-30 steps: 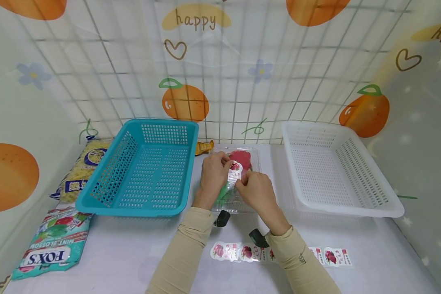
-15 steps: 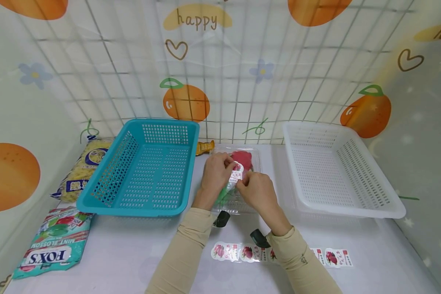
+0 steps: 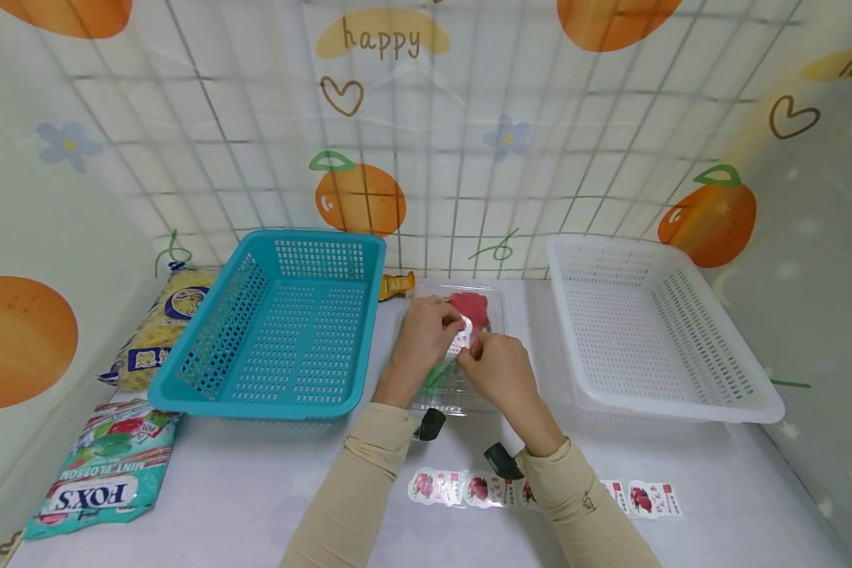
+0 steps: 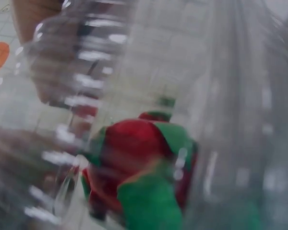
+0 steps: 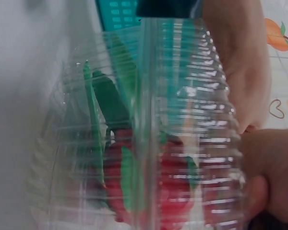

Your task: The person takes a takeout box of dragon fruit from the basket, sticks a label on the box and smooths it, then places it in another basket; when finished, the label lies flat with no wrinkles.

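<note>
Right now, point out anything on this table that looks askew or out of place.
Nothing is spilled or damaged. Both hands, left and right, pinch a sticker over the clear fruit box; it sits tilted, one end lifted. The sticker strip lies partly under the right sleeve. Two snack bags lie loose outside the teal basket.

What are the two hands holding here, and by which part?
Both hands, left hand and right hand, pinch a small white fruit-printed sticker by its opposite edges, over the clear plastic clamshell box.

open tabletop [image 3: 255, 489] in front, teal basket [image 3: 277, 323] left, white basket [image 3: 646, 323] right, stickers [image 3: 468, 487] near sleeves
</note>
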Motion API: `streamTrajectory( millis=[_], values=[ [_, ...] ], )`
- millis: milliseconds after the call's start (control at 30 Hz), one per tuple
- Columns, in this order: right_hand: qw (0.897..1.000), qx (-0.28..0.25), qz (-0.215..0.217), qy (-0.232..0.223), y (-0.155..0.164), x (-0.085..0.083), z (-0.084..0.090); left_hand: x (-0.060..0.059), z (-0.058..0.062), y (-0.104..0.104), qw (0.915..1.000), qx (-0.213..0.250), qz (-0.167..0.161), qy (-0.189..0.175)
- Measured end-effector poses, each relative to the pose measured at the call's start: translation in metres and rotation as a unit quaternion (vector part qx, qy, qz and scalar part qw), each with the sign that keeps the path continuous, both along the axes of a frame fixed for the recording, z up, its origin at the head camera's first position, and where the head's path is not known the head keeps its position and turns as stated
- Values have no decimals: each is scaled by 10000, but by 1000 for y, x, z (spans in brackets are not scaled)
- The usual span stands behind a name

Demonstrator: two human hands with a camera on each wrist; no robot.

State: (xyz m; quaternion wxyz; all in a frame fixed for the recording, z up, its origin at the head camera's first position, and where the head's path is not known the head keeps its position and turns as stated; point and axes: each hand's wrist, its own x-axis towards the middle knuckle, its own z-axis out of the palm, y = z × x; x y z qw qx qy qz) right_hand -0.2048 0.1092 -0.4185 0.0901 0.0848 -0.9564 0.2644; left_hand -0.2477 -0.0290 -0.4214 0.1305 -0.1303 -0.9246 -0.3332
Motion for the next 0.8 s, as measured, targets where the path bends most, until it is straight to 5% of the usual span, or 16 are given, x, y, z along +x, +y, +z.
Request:
streamTrajectory(
  millis=[300, 800],
  values=[
    [10000, 13, 61, 32, 0, 0, -1, 1, 1, 3, 9988, -178, -439, 138],
    [10000, 3, 24, 45, -1, 0, -1, -2, -2, 3, 9995, 204, -185, -164]
  ],
)
